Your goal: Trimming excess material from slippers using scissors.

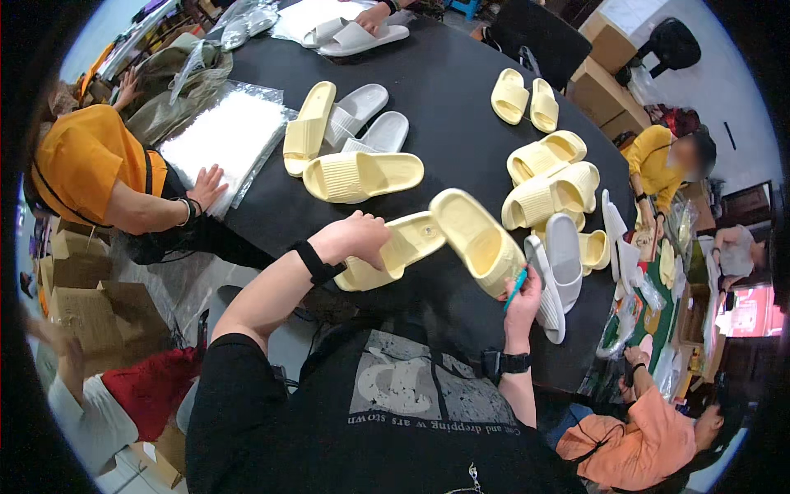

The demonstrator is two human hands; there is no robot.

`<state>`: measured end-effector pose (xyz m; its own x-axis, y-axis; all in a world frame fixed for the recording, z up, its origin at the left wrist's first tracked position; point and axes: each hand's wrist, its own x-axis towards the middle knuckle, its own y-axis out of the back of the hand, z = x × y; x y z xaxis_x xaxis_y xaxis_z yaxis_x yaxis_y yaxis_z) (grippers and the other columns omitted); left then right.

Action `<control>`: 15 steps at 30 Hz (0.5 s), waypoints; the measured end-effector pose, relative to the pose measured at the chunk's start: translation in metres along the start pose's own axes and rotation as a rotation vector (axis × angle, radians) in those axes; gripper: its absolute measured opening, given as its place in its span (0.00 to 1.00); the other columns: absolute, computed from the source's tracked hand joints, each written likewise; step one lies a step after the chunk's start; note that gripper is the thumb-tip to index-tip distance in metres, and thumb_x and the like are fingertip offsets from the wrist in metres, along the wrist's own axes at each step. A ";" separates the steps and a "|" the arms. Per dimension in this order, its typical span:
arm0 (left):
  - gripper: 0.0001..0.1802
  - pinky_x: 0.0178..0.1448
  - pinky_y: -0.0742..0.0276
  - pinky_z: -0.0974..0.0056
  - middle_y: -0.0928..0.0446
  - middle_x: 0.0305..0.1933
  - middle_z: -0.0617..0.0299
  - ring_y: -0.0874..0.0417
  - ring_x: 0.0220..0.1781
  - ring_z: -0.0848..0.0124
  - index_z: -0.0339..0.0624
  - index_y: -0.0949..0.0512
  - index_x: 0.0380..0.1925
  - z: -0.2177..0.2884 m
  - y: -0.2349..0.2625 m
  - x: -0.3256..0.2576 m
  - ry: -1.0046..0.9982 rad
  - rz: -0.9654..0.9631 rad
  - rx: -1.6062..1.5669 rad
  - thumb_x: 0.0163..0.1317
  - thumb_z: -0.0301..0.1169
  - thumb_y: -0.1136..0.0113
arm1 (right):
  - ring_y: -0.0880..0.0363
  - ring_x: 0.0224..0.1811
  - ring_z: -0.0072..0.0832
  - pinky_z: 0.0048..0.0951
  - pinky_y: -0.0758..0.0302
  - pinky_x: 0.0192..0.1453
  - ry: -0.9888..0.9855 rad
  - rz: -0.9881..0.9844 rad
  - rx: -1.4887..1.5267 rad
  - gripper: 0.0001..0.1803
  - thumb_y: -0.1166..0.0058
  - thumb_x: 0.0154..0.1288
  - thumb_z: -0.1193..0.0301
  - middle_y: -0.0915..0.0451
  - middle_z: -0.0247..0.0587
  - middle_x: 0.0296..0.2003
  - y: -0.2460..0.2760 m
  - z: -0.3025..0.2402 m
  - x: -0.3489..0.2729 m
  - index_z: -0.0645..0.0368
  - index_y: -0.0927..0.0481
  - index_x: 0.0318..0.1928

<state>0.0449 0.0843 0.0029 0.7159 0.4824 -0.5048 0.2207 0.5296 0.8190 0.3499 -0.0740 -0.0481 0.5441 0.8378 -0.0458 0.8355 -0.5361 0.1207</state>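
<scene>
The black table (448, 99) fills the middle, twelve o'clock lying farthest from the person. At nine to ten o'clock a bagged white stack (222, 136) rests along its edge. Overlapping yellow slippers (547, 156) pile up at three; a mixed yellow-and-grey cluster (362, 177) sits at ten. A grey pair (565, 255) stands at four, just beside the right hand (525, 305). Toward seven, the left hand (355, 239) curls around the strap end of one yellow slipper (411, 239); toward five, the right grasps the toe end of another yellow slipper (471, 230), a slim teal tool (516, 290) also between its fingers.
</scene>
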 end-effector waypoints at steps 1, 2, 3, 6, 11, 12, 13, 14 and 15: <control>0.24 0.52 0.30 0.54 0.25 0.44 0.48 0.24 0.51 0.54 0.35 0.22 0.38 -0.002 -0.007 0.002 -0.004 -0.003 -0.001 0.49 0.45 0.39 | 0.27 0.25 0.18 0.17 0.28 0.23 -0.039 -0.060 -0.006 0.26 0.48 0.57 0.79 0.25 0.41 0.40 -0.001 0.002 -0.001 0.64 0.37 0.58; 0.22 0.53 0.30 0.54 0.25 0.45 0.49 0.25 0.52 0.55 0.36 0.24 0.41 -0.008 -0.019 0.006 -0.042 0.196 -0.115 0.50 0.41 0.40 | 0.28 0.24 0.17 0.17 0.29 0.21 -0.062 -0.114 -0.074 0.27 0.48 0.57 0.81 0.24 0.42 0.40 -0.002 0.003 -0.001 0.65 0.37 0.58; 0.21 0.53 0.30 0.53 0.26 0.46 0.50 0.26 0.54 0.56 0.38 0.25 0.44 -0.010 -0.021 0.007 -0.086 0.395 -0.225 0.51 0.37 0.41 | 0.25 0.29 0.18 0.17 0.27 0.27 -0.063 -0.182 -0.103 0.27 0.48 0.56 0.82 0.24 0.42 0.41 -0.003 0.003 -0.001 0.66 0.37 0.58; 0.22 0.52 0.29 0.54 0.27 0.48 0.49 0.25 0.52 0.53 0.40 0.28 0.48 -0.020 -0.036 0.002 0.074 0.455 -0.311 0.53 0.35 0.41 | 0.27 0.51 0.28 0.27 0.32 0.57 0.090 -0.245 -0.140 0.27 0.46 0.55 0.81 0.25 0.46 0.48 -0.009 0.016 0.001 0.69 0.35 0.57; 0.21 0.46 0.25 0.51 0.23 0.37 0.42 0.22 0.42 0.47 0.36 0.28 0.39 -0.036 -0.078 -0.034 0.425 0.370 -0.480 0.51 0.40 0.40 | 0.24 0.44 0.24 0.26 0.28 0.50 0.115 -0.301 -0.330 0.26 0.43 0.53 0.77 0.22 0.45 0.41 -0.009 -0.003 0.016 0.66 0.32 0.54; 0.21 0.46 0.26 0.50 0.23 0.37 0.41 0.22 0.42 0.47 0.35 0.28 0.37 -0.036 -0.093 -0.040 0.462 0.352 -0.519 0.52 0.41 0.40 | 0.23 0.42 0.24 0.26 0.28 0.48 0.101 -0.341 -0.336 0.25 0.43 0.53 0.76 0.21 0.44 0.39 -0.011 -0.008 0.021 0.66 0.31 0.54; 0.21 0.46 0.26 0.49 0.23 0.37 0.40 0.22 0.42 0.46 0.34 0.28 0.35 -0.035 -0.107 -0.043 0.493 0.335 -0.557 0.52 0.41 0.41 | 0.23 0.39 0.23 0.26 0.27 0.46 0.087 -0.374 -0.344 0.25 0.43 0.53 0.75 0.20 0.43 0.36 -0.013 -0.012 0.026 0.65 0.30 0.53; 0.21 0.46 0.26 0.49 0.23 0.38 0.39 0.22 0.43 0.46 0.33 0.27 0.36 -0.030 -0.115 -0.049 0.516 0.388 -0.642 0.52 0.41 0.41 | 0.23 0.37 0.22 0.25 0.27 0.44 0.100 -0.419 -0.391 0.24 0.42 0.53 0.75 0.20 0.41 0.35 -0.015 -0.018 0.030 0.64 0.30 0.52; 0.22 0.42 0.24 0.55 0.22 0.35 0.42 0.19 0.38 0.50 0.32 0.27 0.43 -0.033 -0.136 -0.047 0.541 0.475 -0.640 0.54 0.38 0.41 | 0.23 0.37 0.22 0.25 0.27 0.44 0.107 -0.427 -0.378 0.24 0.42 0.53 0.75 0.20 0.41 0.35 -0.021 -0.026 0.035 0.64 0.30 0.52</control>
<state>-0.0406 0.0126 -0.0938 0.1995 0.9164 -0.3471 -0.5314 0.3988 0.7474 0.3490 -0.0309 -0.0262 0.1372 0.9881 -0.0699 0.8832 -0.0901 0.4602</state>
